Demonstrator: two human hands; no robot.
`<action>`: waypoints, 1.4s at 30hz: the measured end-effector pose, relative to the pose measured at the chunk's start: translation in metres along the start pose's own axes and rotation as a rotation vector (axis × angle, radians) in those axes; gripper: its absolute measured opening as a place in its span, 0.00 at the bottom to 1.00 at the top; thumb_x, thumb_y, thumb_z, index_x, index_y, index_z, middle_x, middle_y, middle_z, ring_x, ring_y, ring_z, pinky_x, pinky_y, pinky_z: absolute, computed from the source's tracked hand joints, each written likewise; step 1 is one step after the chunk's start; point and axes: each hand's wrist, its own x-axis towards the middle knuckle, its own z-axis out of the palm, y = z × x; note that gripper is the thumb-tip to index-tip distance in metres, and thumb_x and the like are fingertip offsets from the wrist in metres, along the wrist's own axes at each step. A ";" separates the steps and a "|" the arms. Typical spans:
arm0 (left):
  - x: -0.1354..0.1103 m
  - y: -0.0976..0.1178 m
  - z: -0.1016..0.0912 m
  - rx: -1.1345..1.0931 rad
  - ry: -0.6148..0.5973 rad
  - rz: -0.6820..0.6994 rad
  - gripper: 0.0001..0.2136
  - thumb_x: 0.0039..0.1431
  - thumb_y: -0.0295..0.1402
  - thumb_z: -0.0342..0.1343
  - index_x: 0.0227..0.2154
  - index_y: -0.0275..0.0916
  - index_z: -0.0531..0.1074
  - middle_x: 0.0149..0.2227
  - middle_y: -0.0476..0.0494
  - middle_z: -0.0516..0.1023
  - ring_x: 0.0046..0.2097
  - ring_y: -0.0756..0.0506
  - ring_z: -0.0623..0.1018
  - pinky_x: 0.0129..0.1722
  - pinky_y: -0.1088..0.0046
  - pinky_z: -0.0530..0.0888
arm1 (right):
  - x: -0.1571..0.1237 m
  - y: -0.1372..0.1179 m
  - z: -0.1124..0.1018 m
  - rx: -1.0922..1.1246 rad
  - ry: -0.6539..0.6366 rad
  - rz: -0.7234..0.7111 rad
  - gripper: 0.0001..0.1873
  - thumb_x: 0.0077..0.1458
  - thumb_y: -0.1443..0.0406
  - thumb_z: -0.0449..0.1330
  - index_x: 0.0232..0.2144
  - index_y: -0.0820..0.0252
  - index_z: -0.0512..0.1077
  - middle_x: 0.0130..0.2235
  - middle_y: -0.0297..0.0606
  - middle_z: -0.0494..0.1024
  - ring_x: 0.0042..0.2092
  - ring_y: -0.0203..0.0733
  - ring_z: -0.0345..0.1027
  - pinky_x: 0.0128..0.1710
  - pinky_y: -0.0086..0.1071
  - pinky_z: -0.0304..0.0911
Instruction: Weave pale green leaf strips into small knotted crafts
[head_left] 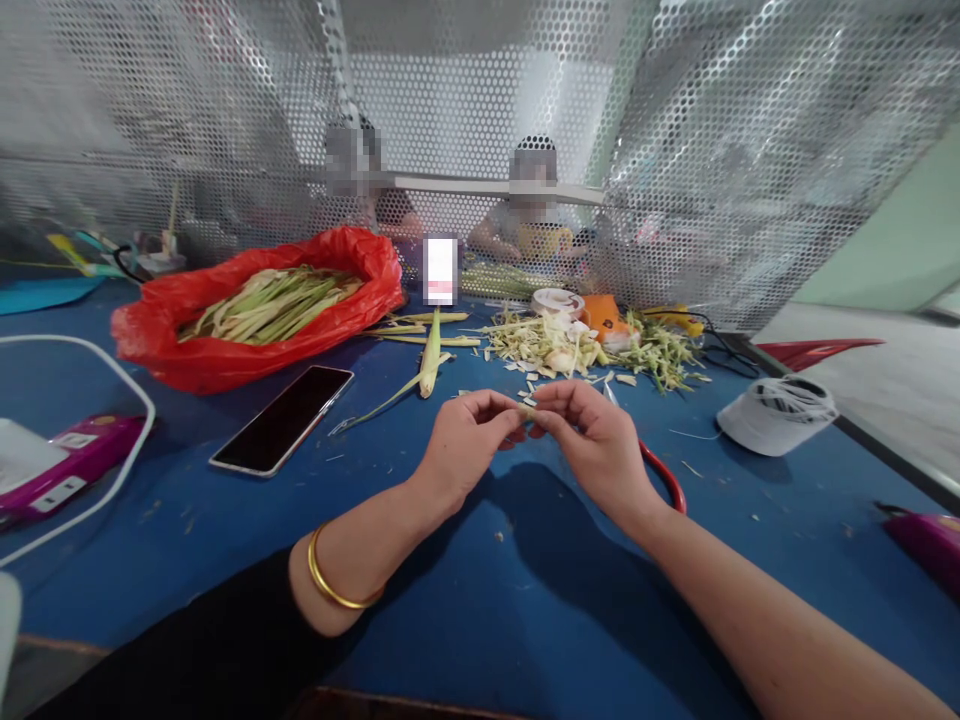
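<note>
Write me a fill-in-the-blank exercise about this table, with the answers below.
1. The bag holding the strips is ____.
2. The left hand and right hand pinch a small piece above the ____ table.
3. The arm wearing the bangle is the ____ one.
4. The black phone lies screen ____.
Missing words: red; blue; left; up.

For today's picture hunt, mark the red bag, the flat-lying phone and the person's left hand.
Red bag [191, 370]: head view, on its front wall.
Flat-lying phone [285, 420]: head view, mid-screen.
Left hand [459, 445]: head view, back of the hand.
</note>
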 end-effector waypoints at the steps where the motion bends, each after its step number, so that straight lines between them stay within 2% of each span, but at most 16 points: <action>1: 0.000 -0.001 0.000 0.005 0.000 0.015 0.02 0.49 0.28 0.59 0.26 0.35 0.76 0.25 0.47 0.78 0.30 0.50 0.77 0.33 0.75 0.72 | 0.000 0.000 0.000 -0.005 0.005 0.005 0.06 0.55 0.65 0.59 0.36 0.59 0.69 0.28 0.32 0.75 0.29 0.36 0.71 0.32 0.32 0.66; 6: 0.000 -0.003 -0.001 0.082 -0.028 0.077 0.04 0.50 0.29 0.59 0.28 0.34 0.76 0.27 0.44 0.79 0.31 0.48 0.78 0.37 0.71 0.74 | 0.000 -0.002 0.001 0.038 0.026 0.068 0.05 0.53 0.65 0.60 0.34 0.59 0.69 0.26 0.31 0.75 0.27 0.35 0.70 0.30 0.31 0.65; 11: 0.001 -0.003 -0.004 0.273 -0.051 0.212 0.04 0.52 0.31 0.58 0.28 0.36 0.75 0.28 0.44 0.79 0.31 0.47 0.77 0.36 0.70 0.73 | 0.002 -0.005 0.002 0.111 0.034 0.117 0.06 0.51 0.64 0.61 0.32 0.60 0.69 0.24 0.30 0.74 0.25 0.34 0.70 0.28 0.30 0.65; 15: 0.001 0.001 -0.007 0.424 -0.050 0.279 0.04 0.54 0.30 0.55 0.28 0.38 0.74 0.29 0.46 0.79 0.32 0.47 0.77 0.36 0.71 0.72 | 0.005 -0.007 0.000 0.158 -0.011 0.153 0.08 0.48 0.62 0.64 0.31 0.60 0.71 0.25 0.31 0.76 0.27 0.36 0.72 0.31 0.32 0.67; 18: 0.001 0.004 -0.008 0.455 -0.083 0.268 0.04 0.53 0.29 0.55 0.27 0.38 0.74 0.28 0.46 0.79 0.32 0.47 0.77 0.37 0.71 0.71 | 0.006 -0.006 -0.002 0.188 -0.055 0.176 0.10 0.46 0.62 0.65 0.32 0.60 0.72 0.26 0.32 0.77 0.30 0.38 0.73 0.34 0.34 0.68; 23: 0.003 0.002 -0.007 0.199 -0.099 0.120 0.03 0.52 0.29 0.57 0.26 0.37 0.73 0.28 0.45 0.79 0.33 0.47 0.78 0.38 0.70 0.73 | 0.007 -0.006 -0.003 0.260 -0.104 0.209 0.11 0.46 0.61 0.66 0.32 0.59 0.72 0.26 0.32 0.77 0.30 0.38 0.73 0.35 0.35 0.70; 28: 0.003 0.003 -0.006 0.197 -0.046 0.080 0.02 0.50 0.29 0.58 0.25 0.36 0.74 0.25 0.48 0.77 0.29 0.49 0.76 0.33 0.73 0.71 | 0.007 -0.008 -0.002 0.325 -0.114 0.242 0.12 0.44 0.63 0.68 0.32 0.60 0.72 0.28 0.33 0.78 0.30 0.37 0.74 0.37 0.35 0.70; 31: 0.002 0.003 -0.004 0.110 -0.059 0.022 0.04 0.51 0.31 0.59 0.26 0.36 0.74 0.26 0.47 0.78 0.31 0.49 0.77 0.34 0.73 0.71 | 0.006 -0.006 -0.001 0.367 -0.063 0.306 0.13 0.41 0.63 0.69 0.30 0.61 0.72 0.26 0.32 0.77 0.28 0.37 0.73 0.36 0.35 0.70; 35: 0.002 -0.002 -0.002 -0.077 -0.047 -0.102 0.13 0.52 0.43 0.61 0.26 0.36 0.74 0.28 0.44 0.79 0.31 0.48 0.78 0.36 0.71 0.73 | 0.004 -0.004 0.003 0.456 0.045 0.371 0.15 0.38 0.62 0.71 0.29 0.61 0.73 0.28 0.33 0.77 0.27 0.35 0.71 0.34 0.33 0.69; 39: 0.001 -0.009 0.002 -0.163 -0.037 -0.125 0.12 0.45 0.38 0.68 0.28 0.35 0.76 0.29 0.45 0.80 0.34 0.48 0.79 0.42 0.70 0.73 | 0.001 -0.005 0.007 0.493 0.106 0.377 0.14 0.38 0.63 0.71 0.29 0.61 0.73 0.27 0.32 0.76 0.26 0.34 0.69 0.32 0.32 0.68; 42: -0.001 -0.012 0.004 -0.222 -0.006 -0.142 0.11 0.44 0.37 0.68 0.27 0.35 0.76 0.27 0.46 0.80 0.33 0.49 0.79 0.43 0.69 0.74 | 0.000 -0.007 0.010 0.463 0.110 0.357 0.13 0.39 0.64 0.70 0.28 0.60 0.72 0.25 0.30 0.76 0.25 0.34 0.69 0.33 0.32 0.68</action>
